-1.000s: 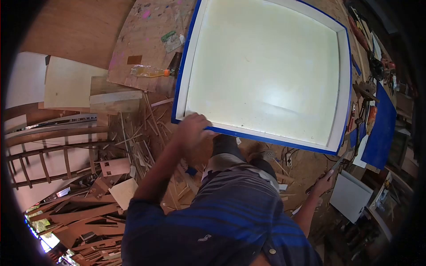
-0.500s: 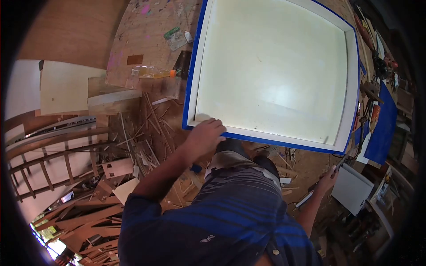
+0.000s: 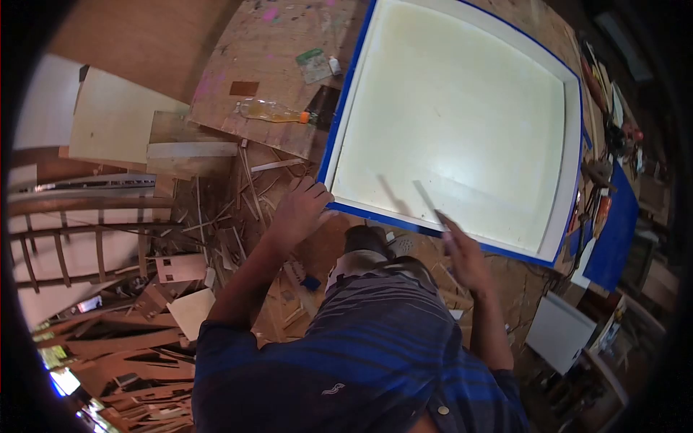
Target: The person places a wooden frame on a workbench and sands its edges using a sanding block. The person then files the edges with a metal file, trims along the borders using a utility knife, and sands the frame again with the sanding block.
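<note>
A large shallow box (image 3: 567,166), white inside with blue outer sides, lies in front of me. My left hand (image 3: 297,216) is at its near left corner, with the fingers bent over the rim. In my right hand (image 3: 468,261) is a thin, narrow blade-like tool (image 3: 424,193) with a dark part near the fingers; its exact kind is unclear. The tool points up and left above the near side of the box and casts a shadow on the white floor inside. Whether it touches the rim cannot be made out.
The box rests on a worn wooden bench (image 3: 281,137). A plastic bottle (image 3: 271,111) with an orange cap lies left of it. Tools crowd the right side near a blue panel (image 3: 613,238). Wood offcuts litter the floor, and a white panel (image 3: 559,332) stands at lower right.
My right hand has swung left and up, bringing the tool from beside the right corner to over the near rim. My left hand has shifted left to the corner.
</note>
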The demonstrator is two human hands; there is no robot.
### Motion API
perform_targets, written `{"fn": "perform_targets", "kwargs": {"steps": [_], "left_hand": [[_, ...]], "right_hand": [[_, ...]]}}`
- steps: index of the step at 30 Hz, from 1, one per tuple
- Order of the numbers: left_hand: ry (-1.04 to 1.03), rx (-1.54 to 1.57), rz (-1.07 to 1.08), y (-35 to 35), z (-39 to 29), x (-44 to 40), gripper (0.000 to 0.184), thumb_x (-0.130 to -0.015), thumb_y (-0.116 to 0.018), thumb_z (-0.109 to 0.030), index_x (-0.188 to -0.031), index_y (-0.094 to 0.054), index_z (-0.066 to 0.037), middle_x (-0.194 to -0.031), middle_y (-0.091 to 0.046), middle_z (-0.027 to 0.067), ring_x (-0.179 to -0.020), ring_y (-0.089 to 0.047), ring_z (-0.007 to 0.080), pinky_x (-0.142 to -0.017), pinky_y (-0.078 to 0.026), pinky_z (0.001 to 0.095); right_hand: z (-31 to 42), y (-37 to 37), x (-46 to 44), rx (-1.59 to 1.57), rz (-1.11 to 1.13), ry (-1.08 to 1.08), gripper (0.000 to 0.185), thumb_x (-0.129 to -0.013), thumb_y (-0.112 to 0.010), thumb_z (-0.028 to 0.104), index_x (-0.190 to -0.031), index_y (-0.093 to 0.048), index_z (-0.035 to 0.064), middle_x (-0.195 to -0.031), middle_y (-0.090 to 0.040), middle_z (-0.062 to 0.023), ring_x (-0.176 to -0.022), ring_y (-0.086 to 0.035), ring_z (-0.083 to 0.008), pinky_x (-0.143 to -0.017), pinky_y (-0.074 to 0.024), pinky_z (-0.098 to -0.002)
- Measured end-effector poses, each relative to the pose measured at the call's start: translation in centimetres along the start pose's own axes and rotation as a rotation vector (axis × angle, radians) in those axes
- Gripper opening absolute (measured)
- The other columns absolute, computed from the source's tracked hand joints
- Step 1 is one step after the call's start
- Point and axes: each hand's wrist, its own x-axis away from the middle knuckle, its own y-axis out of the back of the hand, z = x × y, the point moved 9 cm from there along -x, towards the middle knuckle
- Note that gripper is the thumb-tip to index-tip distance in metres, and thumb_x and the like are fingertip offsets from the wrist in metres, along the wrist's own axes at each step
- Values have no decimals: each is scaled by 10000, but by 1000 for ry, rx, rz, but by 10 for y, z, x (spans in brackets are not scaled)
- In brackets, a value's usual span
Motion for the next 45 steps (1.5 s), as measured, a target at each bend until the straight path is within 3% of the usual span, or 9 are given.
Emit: {"fn": "perform_targets", "kwargs": {"steps": [5, 11, 14, 17, 18, 21, 24, 31, 45], "left_hand": [[55, 100, -272, -2, 6, 18, 546, -803, -928, -290, -1256, -686, -104, -1276, -672, 68, -1268, -620, 287, -1119, -465, 465], [24, 152, -441, -22, -1, 29, 641, -776, -921, -224, -1358, -676, -112, -1357, -677, 56, -1338, -614, 272, -1208, -436, 474], [54, 217, -475, -32, 1, 29, 585, -825, -863, -180, -1375, -676, -111, -1373, -682, 57, -1367, -608, 249, -1284, -398, 487], [108, 265, -504, -42, 7, 31, 532, -899, -766, -136, -1420, -666, -106, -1477, -668, 60, -1482, -564, 225, -1368, -316, 509], [120, 280, -535, -45, 8, 30, 531, -922, -732, -122, -1447, -657, -105, -1526, -651, 61, -1523, -538, 218, -1390, -278, 519], [177, 248, -551, -54, 1, 26, 647, -947, -673, -72, -1586, -580, -118, -1703, -545, 51, -1635, -438, 196, -1420, -209, 541], [214, 243, -582, -54, -1, 26, 765, -921, -671, -38, -1662, -518, -146, -1737, -518, 19, -1640, -428, 158, -1418, -214, 527], [274, 206, -551, -64, -1, 24, 641, -1040, -540, -129, -1680, -497, -156, -1783, -455, 7, -1667, -377, 146, -1429, -188, 500], [301, 218, -562, -67, -3, 24, 725, -979, -656, -109, -1684, -508, -189, -1781, -467, 1, -1666, -379, 137, -1425, -193, 501]], "right_hand": [[95, -69, -40, 292, 249, 275, 511, -1179, -527, 264, -1687, -520, 208, -1282, -766, -290, -1190, -734, -494, -1053, -556, -533], [123, -101, -62, 582, 360, 244, 507, -1187, -516, 235, -1694, -524, 218, -1292, -758, -273, -1150, -753, -366, -1055, -555, -425], [135, -103, -59, 663, 414, 141, 527, -1181, -526, 270, -1704, -496, 208, -1324, -755, -296, -1225, -731, -484, -1068, -558, -509], [128, -106, -65, 580, 475, 164, 537, -1197, -502, 261, -1728, -457, 191, -1358, -766, -274, -1273, -740, -417, -1098, -545, -475], [119, -107, -72, 581, 513, 369, 546, -1213, -478, 254, -1751, -424, 182, -1196, -803, -191, -1035, -784, -291, -922, -606, -427], [128, -107, -49, 407, 655, -182, 545, -1224, -463, 253, -1763, -414, 191, -929, -711, -60, -719, -678, -163, -678, -585, -354], [148, -108, -50, 449, 630, -175, 546, -1230, -458, 265, -1772, -407, 216, -770, -522, 26, -554, -483, -74, -524, -476, -284], [121, -115, -75, 414, 634, -142, 544, -1229, -463, 267, -1765, -417, 185, -737, -517, 42, -540, -477, -71, -511, -466, -279], [113, -94, -56, 395, 631, -93, 558, -1215, -485, 237, -1765, -415, 171, -731, -507, 69, -551, -481, -67, -512, -441, -289]]}}
